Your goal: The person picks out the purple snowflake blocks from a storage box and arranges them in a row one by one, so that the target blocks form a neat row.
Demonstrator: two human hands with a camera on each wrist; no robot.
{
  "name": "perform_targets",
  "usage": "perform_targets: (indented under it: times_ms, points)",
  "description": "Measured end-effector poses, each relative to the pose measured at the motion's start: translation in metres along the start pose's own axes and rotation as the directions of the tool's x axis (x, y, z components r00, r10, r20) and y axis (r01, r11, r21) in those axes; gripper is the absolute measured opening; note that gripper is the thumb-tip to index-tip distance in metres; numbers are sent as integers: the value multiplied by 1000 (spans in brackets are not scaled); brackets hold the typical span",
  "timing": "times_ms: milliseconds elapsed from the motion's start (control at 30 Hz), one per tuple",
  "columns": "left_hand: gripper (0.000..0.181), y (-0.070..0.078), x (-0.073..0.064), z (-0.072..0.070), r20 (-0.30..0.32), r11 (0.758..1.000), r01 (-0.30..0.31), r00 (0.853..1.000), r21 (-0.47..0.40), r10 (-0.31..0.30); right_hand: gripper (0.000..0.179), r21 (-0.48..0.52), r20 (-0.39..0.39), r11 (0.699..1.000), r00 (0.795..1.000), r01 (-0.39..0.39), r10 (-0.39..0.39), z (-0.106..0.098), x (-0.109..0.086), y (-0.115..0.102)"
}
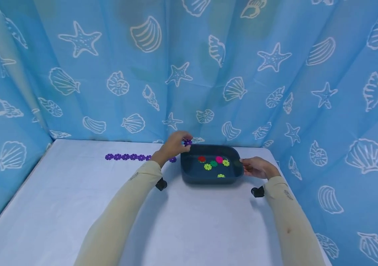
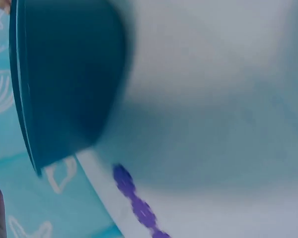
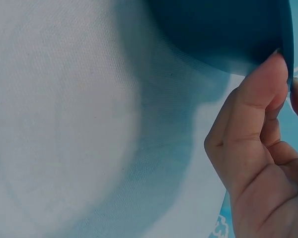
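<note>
My left hand (image 1: 174, 145) pinches a purple flower-shaped disc (image 1: 187, 142) between thumb and fingers, just over the left rim of a dark plastic basin (image 1: 213, 181). At the opposite end, my right hand (image 1: 256, 167) grips the basin's rim; the right wrist view shows its thumb and finger on either side of the wall (image 3: 223, 29). Inside the basin lie a red disc (image 1: 201, 159), a green one (image 1: 213, 163), a pink one (image 1: 219, 159) and three yellow-green discs (image 1: 207, 167). To the left runs a row of purple discs (image 1: 125, 157), partly hidden by my left wrist.
The basin stands near the back edge of a white-covered table (image 1: 202, 221). A blue curtain (image 1: 162, 81) with white shell prints hangs behind and at both sides. Black wrist-worn devices (image 1: 161, 184) sit beside both wrists.
</note>
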State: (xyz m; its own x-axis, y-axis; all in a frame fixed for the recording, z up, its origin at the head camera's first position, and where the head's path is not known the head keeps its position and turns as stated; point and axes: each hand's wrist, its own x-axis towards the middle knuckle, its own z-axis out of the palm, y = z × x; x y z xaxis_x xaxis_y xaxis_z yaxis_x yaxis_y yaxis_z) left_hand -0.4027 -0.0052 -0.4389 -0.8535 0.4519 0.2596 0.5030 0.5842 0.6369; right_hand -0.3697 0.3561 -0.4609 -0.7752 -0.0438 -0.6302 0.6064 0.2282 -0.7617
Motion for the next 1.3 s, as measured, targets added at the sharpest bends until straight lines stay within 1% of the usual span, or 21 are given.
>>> perform_targets:
  times_ms: [133,367,467,600,667,800,900,1033,1067,1167,1300]
  points:
    - [35,-15,-11,-13,-3,998,56,998,-21,-56,49,-7,10,1000,1000,0,1,0,1,0]
    - [36,-46,-36,-38,-20,988,150,989,34,-149,50,-3,22,1000,1000,9,-9,1,0,0]
    - [36,-61,-49,-50,-39,984,175,984,42,-173,51,-7,32,1000,999,14,-13,1,-1,0]
    - [38,-79,-68,-67,-58,973,222,974,54,-219,50,-13,32,1000,999,17,-16,1,0,1]
    - [39,-88,-79,-75,-68,963,262,964,56,-258,50,-11,20,1000,1000,13,-13,0,1,1]
    - [40,-107,-102,-91,-108,934,351,933,60,-343,52,-9,6,1000,1000,11,-11,0,2,0]
    - [41,-120,-116,-100,-134,919,388,916,66,-378,51,-8,-1,1000,1000,11,-11,-1,2,0]
    - [41,-136,-136,-110,-173,897,433,894,91,-414,50,-15,9,1000,1000,18,-18,0,1,1]
    - [41,-140,-141,-113,-184,888,449,885,96,-428,50,-13,15,1000,1000,18,-18,1,1,1]
    - [39,-152,-154,-118,-217,867,483,865,124,-452,49,-11,13,1000,1000,19,-18,2,2,1]
    - [40,-164,-169,-124,-248,843,517,844,149,-475,47,-7,7,1000,1000,18,-18,2,3,0]
